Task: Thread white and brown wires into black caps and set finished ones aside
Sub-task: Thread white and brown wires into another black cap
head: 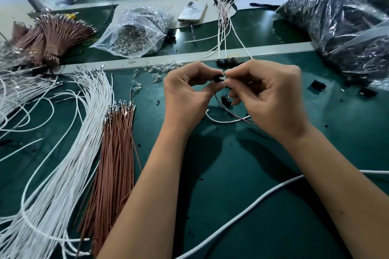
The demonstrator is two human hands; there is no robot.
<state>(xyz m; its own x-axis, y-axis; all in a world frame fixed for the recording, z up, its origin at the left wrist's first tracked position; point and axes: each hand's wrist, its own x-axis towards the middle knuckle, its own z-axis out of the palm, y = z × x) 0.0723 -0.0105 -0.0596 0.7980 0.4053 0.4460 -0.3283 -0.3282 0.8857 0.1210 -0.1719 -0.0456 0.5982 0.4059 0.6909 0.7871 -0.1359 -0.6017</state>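
Both hands meet above the dark green bench (242, 174). The left hand (185, 94) pinches a small round black cap (217, 78) between thumb and curled fingers; the right hand (271, 94) pinches a tiny clear, glassy piece (224, 78) right at the cap's mouth, its other fingers curled in. A thin white wire (223, 121) and a brown wire (237, 116) trail down from the hands and loop on the matte bench surface under the right palm. Another black cap (225, 99) lies on the bench just below the hands.

To the left a long sheaf of white wires (69, 143) fans out beside a straight bundle of brown wires (117, 153), both tipped with small shiny metal terminals. Finished pieces (224, 27) (white leads ending in black caps) lie beyond the hands, across a pale metal strip (273, 48). A crinkled clear bag of small metallic parts (136, 29) sits farther back on the left, a large glossy bag of black parts (341, 17) on the right, and a smooth thick white cable (242, 216) curves across the near bench
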